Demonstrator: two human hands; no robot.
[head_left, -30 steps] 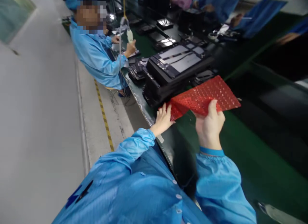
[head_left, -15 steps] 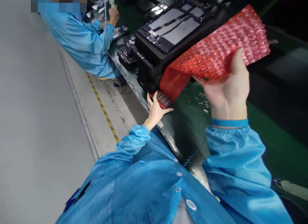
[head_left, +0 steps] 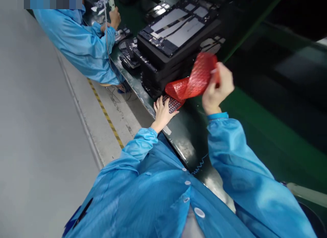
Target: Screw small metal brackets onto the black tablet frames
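My right hand [head_left: 219,88] is closed on the free end of a strip of red bubble wrap [head_left: 200,74], raised above the table and curling over. The strip runs down to a small, flat, dark bundle with a grid-like surface [head_left: 173,104] and red edges, lying near the table's front edge. What the bundle holds inside I cannot tell. On its left side rests my left hand [head_left: 162,110], fingers spread across it and thumb stretched apart. Just behind stands a stack of black foam trays [head_left: 163,57], with a device with grey panels [head_left: 178,26] on top.
Smaller dark devices [head_left: 130,55] lie left of the stack. Beyond them a co-worker in a blue smock [head_left: 76,43] holds a pale tool [head_left: 110,1]. A coiled blue cord [head_left: 200,164] crosses the table edge. A pale-handled tool [head_left: 310,195] lies at lower right.
My right hand has moved left and closed round the strip's end, folding the bubble wrap back toward the bundle. My left hand's fingers now lie flatter over the bundle.
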